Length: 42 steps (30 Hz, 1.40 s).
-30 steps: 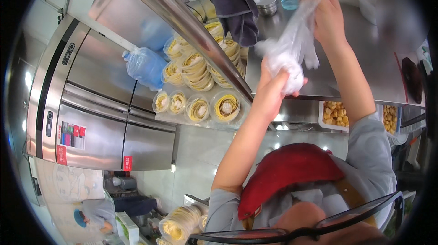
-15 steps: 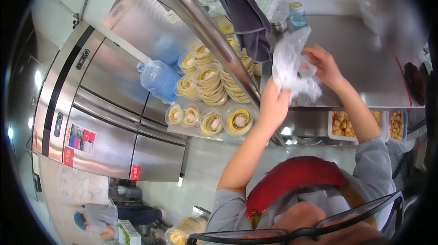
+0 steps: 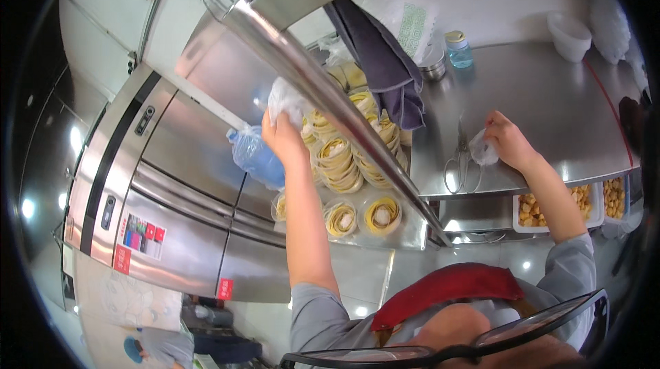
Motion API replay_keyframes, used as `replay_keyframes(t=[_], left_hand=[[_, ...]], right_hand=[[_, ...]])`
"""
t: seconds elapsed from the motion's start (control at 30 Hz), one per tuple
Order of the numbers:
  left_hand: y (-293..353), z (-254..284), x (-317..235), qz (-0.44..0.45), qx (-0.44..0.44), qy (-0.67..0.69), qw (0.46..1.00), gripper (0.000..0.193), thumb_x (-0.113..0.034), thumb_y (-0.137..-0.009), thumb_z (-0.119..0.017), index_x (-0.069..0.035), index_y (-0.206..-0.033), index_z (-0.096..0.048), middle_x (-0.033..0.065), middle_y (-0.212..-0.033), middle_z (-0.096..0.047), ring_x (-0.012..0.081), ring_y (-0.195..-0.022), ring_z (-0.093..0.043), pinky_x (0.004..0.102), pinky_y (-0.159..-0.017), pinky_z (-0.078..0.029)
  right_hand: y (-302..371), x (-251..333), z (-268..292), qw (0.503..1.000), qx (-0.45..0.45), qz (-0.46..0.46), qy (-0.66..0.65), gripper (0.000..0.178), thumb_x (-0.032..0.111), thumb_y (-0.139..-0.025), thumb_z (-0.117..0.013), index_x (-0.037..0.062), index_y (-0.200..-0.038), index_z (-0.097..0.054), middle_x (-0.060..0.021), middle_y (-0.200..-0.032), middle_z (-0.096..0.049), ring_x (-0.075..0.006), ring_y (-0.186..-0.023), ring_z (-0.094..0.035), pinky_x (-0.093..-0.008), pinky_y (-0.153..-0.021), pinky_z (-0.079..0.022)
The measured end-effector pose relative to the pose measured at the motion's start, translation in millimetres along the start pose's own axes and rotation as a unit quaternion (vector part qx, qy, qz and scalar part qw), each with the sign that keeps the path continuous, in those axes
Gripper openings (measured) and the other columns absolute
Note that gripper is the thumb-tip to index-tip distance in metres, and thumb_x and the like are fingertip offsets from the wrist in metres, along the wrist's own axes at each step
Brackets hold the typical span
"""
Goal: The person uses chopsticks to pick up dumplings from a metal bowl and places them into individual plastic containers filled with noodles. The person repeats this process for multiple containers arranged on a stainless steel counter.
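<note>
Left grip (image 3: 280, 134) around white bag (image 3: 287, 99)

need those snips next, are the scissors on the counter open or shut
Open. The scissors lie flat on the steel counter with their two handle loops spread apart, just left of the right hand.

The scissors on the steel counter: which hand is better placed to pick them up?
The right hand. It rests on the steel counter just beside the scissors, though it holds a small white piece. The left hand is far away, raised by the stacked pastry shells, gripping a crumpled plastic bag.
</note>
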<state>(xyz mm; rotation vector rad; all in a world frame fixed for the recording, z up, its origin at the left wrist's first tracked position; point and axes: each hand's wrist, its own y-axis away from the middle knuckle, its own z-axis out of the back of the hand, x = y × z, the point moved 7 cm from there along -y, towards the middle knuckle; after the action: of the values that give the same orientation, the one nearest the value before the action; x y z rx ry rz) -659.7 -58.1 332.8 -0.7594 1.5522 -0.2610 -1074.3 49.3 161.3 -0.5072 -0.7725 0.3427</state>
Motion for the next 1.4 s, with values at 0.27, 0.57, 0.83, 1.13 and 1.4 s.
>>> replay_keyframes(t=[0.27,0.57,0.83,1.13,1.4], left_hand=[[-100,-165,35,0.001,0.184,0.146,0.972,0.024,0.006,-0.087,-0.049,-0.003,-0.109,-0.055,0.0069,-0.101,-0.061,0.0203,-0.095,-0.061,0.0361,-0.087,-0.053],[-194,-261,180,0.049,0.389,-0.034,0.919,0.029,-0.026,-0.099,-0.049,-0.004,-0.118,-0.055,0.0037,-0.093,-0.060,0.0199,-0.082,-0.057,0.0305,-0.081,-0.051],[-144,-303,200,-0.009,0.476,-0.218,0.852,0.034,-0.025,-0.097,-0.050,-0.003,-0.122,-0.056,0.0051,-0.090,-0.062,0.0181,-0.082,-0.058,0.0282,-0.078,-0.050],[-118,-280,137,0.163,0.439,0.111,0.877,0.034,-0.019,-0.094,-0.055,-0.002,-0.123,-0.058,0.0066,-0.091,-0.064,0.0168,-0.083,-0.059,0.0281,-0.076,-0.050],[-83,-194,45,-0.125,0.174,-0.061,0.975,0.027,-0.012,-0.094,-0.050,0.002,-0.113,-0.063,0.0078,-0.108,-0.062,0.0181,-0.092,-0.059,0.0318,-0.082,-0.049]], right_hand=[[3,-10,17,1.000,-0.001,0.000,-0.026,0.016,-0.003,-0.069,-0.056,-0.0049,-0.083,-0.065,-0.0177,-0.102,-0.056,-0.0334,-0.092,-0.058,-0.0383,-0.079,-0.050],[-9,-17,7,0.998,-0.020,0.038,0.035,0.012,0.002,-0.069,-0.060,-0.0014,-0.080,-0.065,-0.0154,-0.095,-0.057,-0.0336,-0.091,-0.057,-0.0395,-0.080,-0.050],[-7,-26,17,0.998,-0.020,0.022,0.056,0.010,0.002,-0.071,-0.061,-0.0009,-0.080,-0.064,-0.0146,-0.093,-0.057,-0.0332,-0.089,-0.058,-0.0404,-0.077,-0.050],[-8,-18,21,0.998,-0.037,0.019,0.048,0.012,0.006,-0.071,-0.067,0.0010,-0.081,-0.064,-0.0136,-0.094,-0.057,-0.0336,-0.093,-0.058,-0.0396,-0.079,-0.050],[-3,-27,39,0.989,-0.125,-0.064,0.041,0.030,-0.004,-0.066,-0.069,0.0033,-0.093,-0.057,-0.0112,-0.097,-0.056,-0.0342,-0.094,-0.056,-0.0390,-0.080,-0.049]])
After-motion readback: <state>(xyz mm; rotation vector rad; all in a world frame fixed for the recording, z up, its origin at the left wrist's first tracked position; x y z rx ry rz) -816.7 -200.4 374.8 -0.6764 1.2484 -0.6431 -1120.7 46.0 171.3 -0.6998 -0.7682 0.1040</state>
